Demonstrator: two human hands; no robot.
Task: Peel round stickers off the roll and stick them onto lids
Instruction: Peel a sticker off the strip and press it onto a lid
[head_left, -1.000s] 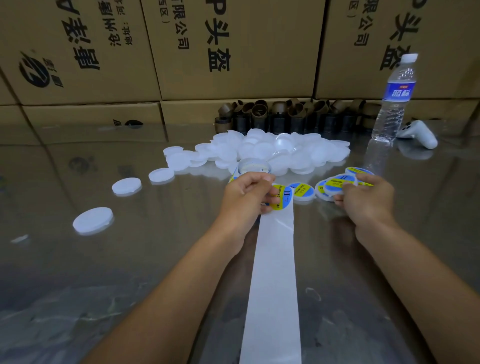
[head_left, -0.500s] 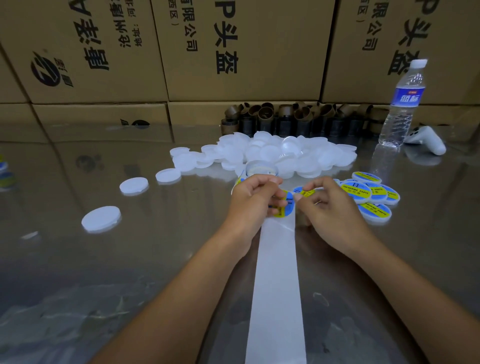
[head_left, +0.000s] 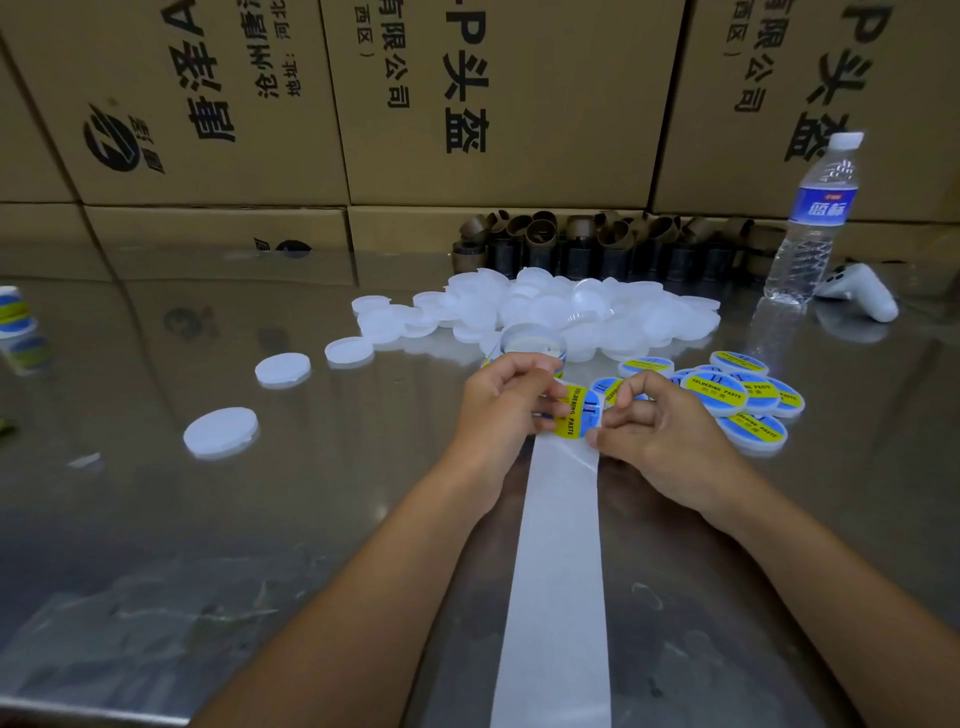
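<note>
L hand (head_left: 501, 400) pinches the backing strip (head_left: 558, 571) at the left side of the top sticker (head_left: 579, 413), fingers curled round it. R hand (head_left: 660, 431) has thumb + forefinger curled w/ tips at the sticker's right edge. That looks like a pinch to start the peel, but can't tell if the edge has lifted yet. Change: 1 s ago the R hand was off to the right at the labelled lids (head_left: 727, 395). Half a sec ago it was coming in to the strip, and now it's on the sticker. L hand has kept its hold on the strip throughout. Prob. meaning: one lid is finished + parked and a new cycle is starting, w/ the peel not yet done. The sticker sits between both hands, the roll (head_left: 532, 343) just behind the L hand, and the bare white strip trails back toward the person across the table (head_left: 260, 519). Labelled lids lie clustered just right of the R hand. Blank lids (head_left: 571, 306) are piled behind the roll, w/ a few loose lids (head_left: 221, 431) out to the left. No blank lid is in hand, so one will be needed after the peel. Further back stand a water bottle (head_left: 810, 218) + cardboard boxes (head_left: 493, 104).
</note>
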